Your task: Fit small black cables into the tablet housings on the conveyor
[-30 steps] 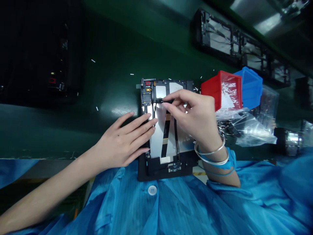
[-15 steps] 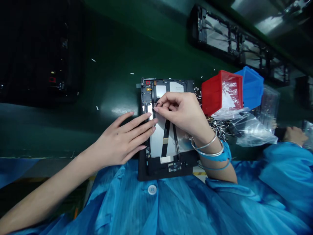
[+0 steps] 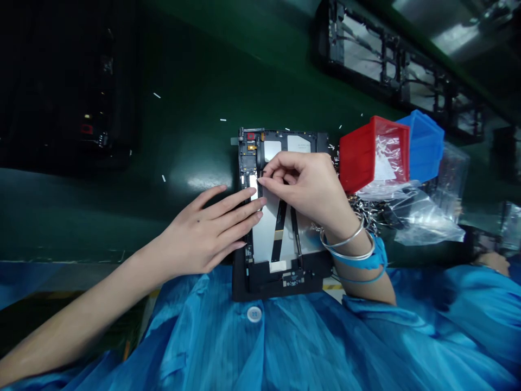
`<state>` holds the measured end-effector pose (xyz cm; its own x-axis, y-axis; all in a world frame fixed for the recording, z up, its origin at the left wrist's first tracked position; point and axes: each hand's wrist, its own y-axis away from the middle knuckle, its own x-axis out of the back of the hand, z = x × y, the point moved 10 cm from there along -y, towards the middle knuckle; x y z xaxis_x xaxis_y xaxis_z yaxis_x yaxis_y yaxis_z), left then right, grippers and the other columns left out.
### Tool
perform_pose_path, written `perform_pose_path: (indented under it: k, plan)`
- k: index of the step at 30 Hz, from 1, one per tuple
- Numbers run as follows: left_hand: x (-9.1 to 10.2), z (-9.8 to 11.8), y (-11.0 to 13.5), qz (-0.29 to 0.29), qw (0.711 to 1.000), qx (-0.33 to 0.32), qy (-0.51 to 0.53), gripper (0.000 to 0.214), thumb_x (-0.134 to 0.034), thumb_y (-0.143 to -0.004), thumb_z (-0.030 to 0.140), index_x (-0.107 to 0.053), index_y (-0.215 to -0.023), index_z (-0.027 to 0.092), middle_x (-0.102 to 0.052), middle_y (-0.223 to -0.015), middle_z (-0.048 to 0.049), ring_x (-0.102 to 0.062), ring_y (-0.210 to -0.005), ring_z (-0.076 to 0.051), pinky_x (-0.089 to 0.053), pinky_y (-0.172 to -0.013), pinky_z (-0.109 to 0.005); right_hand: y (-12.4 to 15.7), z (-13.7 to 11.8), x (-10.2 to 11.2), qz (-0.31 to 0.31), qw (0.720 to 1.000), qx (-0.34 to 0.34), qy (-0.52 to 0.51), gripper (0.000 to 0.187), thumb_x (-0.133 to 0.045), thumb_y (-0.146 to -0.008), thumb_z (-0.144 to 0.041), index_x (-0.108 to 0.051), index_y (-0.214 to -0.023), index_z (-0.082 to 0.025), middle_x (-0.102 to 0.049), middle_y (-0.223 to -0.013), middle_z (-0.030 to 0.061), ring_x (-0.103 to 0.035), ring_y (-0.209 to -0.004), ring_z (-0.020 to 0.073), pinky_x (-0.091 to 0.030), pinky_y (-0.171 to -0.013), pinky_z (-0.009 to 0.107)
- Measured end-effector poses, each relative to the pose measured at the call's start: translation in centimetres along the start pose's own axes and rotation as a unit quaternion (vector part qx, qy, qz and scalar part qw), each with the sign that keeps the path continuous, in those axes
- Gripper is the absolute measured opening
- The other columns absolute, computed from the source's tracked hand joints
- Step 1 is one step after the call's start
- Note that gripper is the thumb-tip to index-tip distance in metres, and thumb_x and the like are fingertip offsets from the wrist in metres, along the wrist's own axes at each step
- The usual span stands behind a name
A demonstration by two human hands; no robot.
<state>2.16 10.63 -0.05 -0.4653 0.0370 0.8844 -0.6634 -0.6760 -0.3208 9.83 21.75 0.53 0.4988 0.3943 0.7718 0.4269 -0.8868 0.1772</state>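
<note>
An opened tablet [image 3: 264,244] lies in front of me on a black pad, its metal back and circuit parts showing. Across its lower half run a black flat ribbon cable [image 3: 279,222] and a thinner dark cable [image 3: 296,233]. My left hand [image 3: 211,231] lies flat with spread fingers, the fingertips over the tablet's left edge. Over the middle of the tablet, my right hand [image 3: 301,182] pinches with thumb and forefinger near a dark strip on the left side. What sits between those fingertips is too small to make out.
A red bin [image 3: 358,157] and a blue bin [image 3: 425,146] stand to the right, with clear plastic bags [image 3: 425,217] and small metal pieces beside them. Black trays with device frames [image 3: 362,46] line the back right. Another person's hand [image 3: 494,262] is at far right.
The whole view has shifted slightly, so the tablet and bins appear a little further right. Both hands keep nearly the same pose on the tablet. The other person's hand has moved lower.
</note>
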Motion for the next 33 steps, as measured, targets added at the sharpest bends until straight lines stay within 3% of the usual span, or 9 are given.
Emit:
perform_pose_path:
  k: [4, 9, 12, 14, 18, 21, 24, 28, 33]
  plan:
    - [0.1, -0.4, -0.3, -0.005, 0.999, 0.018, 0.036, 0.042, -0.04, -0.095, 0.036, -0.052, -0.133, 0.024, -0.05, -0.141, -0.0037, -0.043, -0.134, -0.027, -0.031, -0.113, -0.048, 0.1, -0.4, 0.2, 0.013, 1.0, 0.014, 0.021, 0.006, -0.065, -0.075, -0.014, -0.063, -0.071, -0.018, -0.052, -0.053, -0.0066, -0.045, -0.053, 0.0081, -0.034, -0.056, 0.026]
    - [0.6, -1.9, -1.9, -0.006, 0.997, 0.054, 0.054, 0.041, -0.04, -0.095, 0.037, -0.052, -0.132, 0.025, -0.051, -0.14, -0.004, -0.043, -0.134, -0.029, -0.032, -0.111, -0.051, 2.5, -0.4, 4.2, 0.162, 0.985, 0.025, 0.057, 0.004, -0.061, -0.082, -0.021, -0.064, -0.083, -0.019, -0.053, -0.057, -0.0053, -0.047, -0.053, 0.0088, -0.035, -0.054, 0.025]
    - [1.4, -2.3, -2.3, 0.011, 0.996, 0.057, 0.074, 0.041, -0.041, -0.095, 0.028, -0.047, -0.136, 0.024, -0.05, -0.141, -0.0037, -0.041, -0.134, -0.027, -0.034, -0.11, -0.05, 5.6, 1.4, 6.6, 0.228, 0.971, 0.001, 0.067, 0.008, -0.061, -0.084, -0.026, -0.064, -0.082, -0.02, -0.054, -0.058, -0.0042, -0.044, -0.05, 0.0091, -0.034, -0.051, 0.025]
    - [2.6, -2.8, -1.6, 0.066, 0.987, 0.103, 0.106, 0.045, -0.043, -0.094, 0.022, -0.043, -0.139, 0.025, -0.05, -0.142, -0.0034, -0.043, -0.133, -0.026, -0.037, -0.108, -0.046, 7.8, 3.6, 7.3, 0.249, 0.964, -0.044, 0.081, 0.012, -0.061, -0.085, -0.031, -0.066, -0.084, -0.02, -0.055, -0.056, -0.0038, -0.045, -0.049, 0.0099, -0.034, -0.051, 0.025]
    - [2.9, -3.0, 2.3, 0.165, 0.941, 0.271, 0.115, 0.045, -0.048, -0.091, 0.02, -0.047, -0.135, 0.03, -0.058, -0.125, -0.0053, -0.054, -0.116, -0.026, -0.047, -0.097, -0.043, 11.0, 7.7, 6.1, 0.222, 0.958, -0.13, 0.126, 0.03, -0.06, -0.084, -0.044, -0.07, -0.097, -0.019, -0.056, -0.053, -0.0028, -0.05, -0.049, 0.0128, -0.036, -0.052, 0.026]
    - [0.8, -0.3, 3.7, 0.123, 0.94, 0.298, 0.112, 0.047, -0.051, -0.09, 0.027, -0.047, -0.136, 0.025, -0.058, -0.107, -0.0092, -0.057, -0.098, -0.026, -0.053, -0.08, -0.041, 11.9, 8.6, 3.6, 0.156, 0.97, -0.145, 0.115, 0.042, -0.053, -0.086, -0.05, -0.069, -0.107, -0.017, -0.058, -0.054, -0.0012, -0.052, -0.049, 0.0142, -0.035, -0.05, 0.025]
    - [0.0, 1.5, 4.4, 0.101, 0.93, 0.324, 0.139, 0.06, -0.054, -0.088, 0.036, -0.037, -0.144, 0.025, -0.055, -0.105, -0.0102, -0.057, -0.096, -0.026, -0.057, -0.072, -0.038, 12.3, 7.7, 2.8, 0.151, 0.977, -0.133, 0.066, 0.046, -0.051, -0.087, -0.051, -0.067, -0.112, -0.016, -0.054, -0.052, -0.0028, -0.049, -0.048, 0.0129, -0.036, -0.05, 0.024]
    - [0.6, 0.8, 5.1, 0.103, 0.873, 0.396, 0.266, 0.069, -0.058, -0.086, 0.035, -0.028, -0.148, 0.033, -0.053, -0.131, -0.0096, -0.058, -0.114, -0.029, -0.059, -0.082, -0.042, 11.9, 6.3, 3.3, 0.172, 0.979, -0.097, -0.047, 0.047, -0.054, -0.087, -0.046, -0.062, -0.123, -0.017, -0.045, -0.05, -0.0065, -0.042, -0.047, 0.0105, -0.035, -0.048, 0.024]
    - [3.1, -3.4, 3.5, 0.215, 0.787, 0.422, 0.396, 0.063, -0.062, -0.08, 0.031, -0.042, -0.14, 0.034, -0.052, -0.139, -0.0006, -0.056, -0.119, -0.032, -0.061, -0.082, -0.04, 9.7, 5.5, 4.4, 0.188, 0.956, -0.021, -0.223, 0.048, -0.048, -0.091, -0.041, -0.052, -0.134, -0.019, -0.044, -0.053, -0.0077, -0.041, -0.05, 0.0103, -0.038, -0.05, 0.024]
